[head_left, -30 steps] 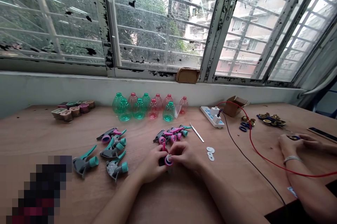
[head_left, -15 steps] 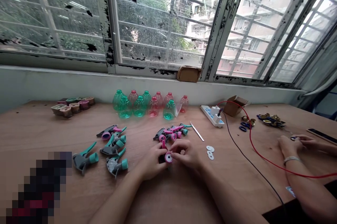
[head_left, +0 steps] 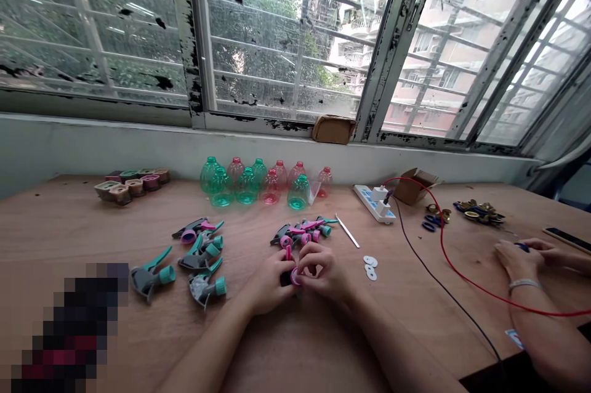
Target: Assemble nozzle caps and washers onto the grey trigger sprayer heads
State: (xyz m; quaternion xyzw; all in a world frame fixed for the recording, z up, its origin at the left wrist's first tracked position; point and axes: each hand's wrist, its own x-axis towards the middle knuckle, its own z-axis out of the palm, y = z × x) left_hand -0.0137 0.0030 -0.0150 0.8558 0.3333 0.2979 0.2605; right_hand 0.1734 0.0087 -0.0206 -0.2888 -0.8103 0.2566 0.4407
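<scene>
Left hand point(head_left: 265, 282) and right hand point(head_left: 323, 270) pinch a pink sprayer collar point(head_left: 294, 277), fingers pressed together, at lower centre of the table point(head_left: 69, 220).
Just beyond lie pink trigger sprayers point(head_left: 300, 234); teal trigger sprayers point(head_left: 201, 257) sit left; green and pink plastic bottles point(head_left: 247, 188) stand farther back.

the wooden table point(head_left: 60, 220) stands below the window point(head_left: 286, 29). bottles point(head_left: 246, 188) stand in two rows along its rear edge, with moulded parts point(head_left: 132, 186) to their left and a power strip point(head_left: 375, 204) to their right. spray heads point(head_left: 201, 260) lie left of centre; a second group point(head_left: 302, 233) lies directly behind the left hand point(head_left: 265, 282) and right hand point(head_left: 321, 270), which meet around one spray head point(head_left: 293, 277). washers point(head_left: 370, 268) lie right of the hands. a co-worker's hands point(head_left: 519, 255) are at the right end, apparently over a small metal part.
</scene>
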